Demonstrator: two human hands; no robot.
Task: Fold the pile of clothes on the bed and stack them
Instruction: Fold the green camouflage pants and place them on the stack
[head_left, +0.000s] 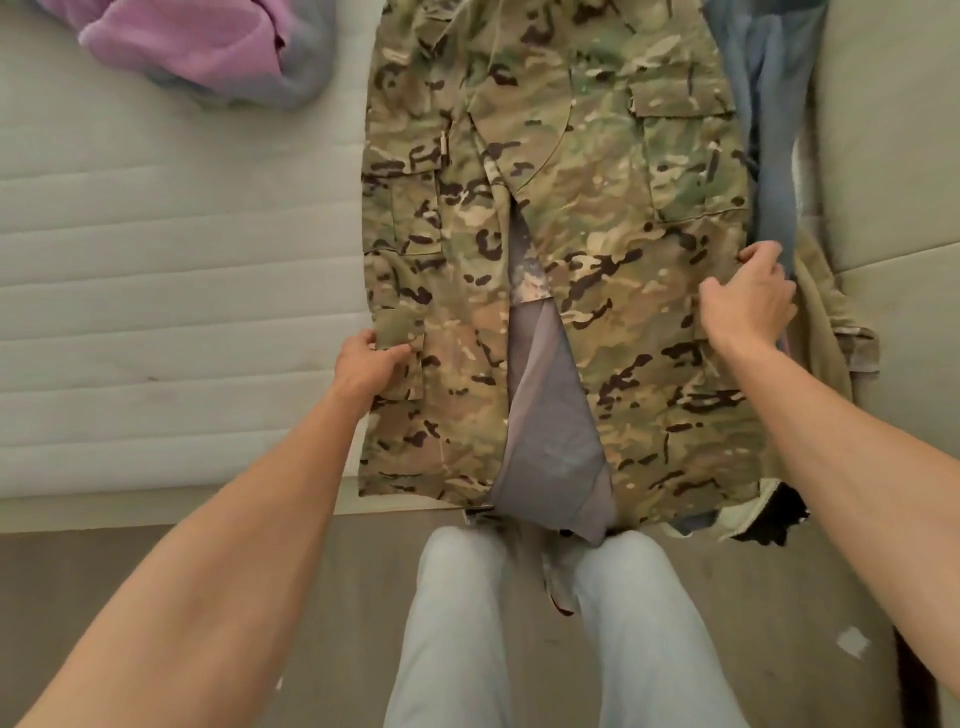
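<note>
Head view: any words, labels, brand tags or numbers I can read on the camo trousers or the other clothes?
None can be read.
Camouflage trousers, held at their edges by the left hand and right hand: pattern only, no legible tag or print.
Pink garment and blue garment: no text visible.
Mattress: plain quilting, no label in view.

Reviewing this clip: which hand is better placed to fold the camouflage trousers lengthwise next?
Probably the right hand: it grips the camouflage trousers at their outer right edge, ready to carry it across. The left hand pinches the opposite edge and can anchor it.
</note>
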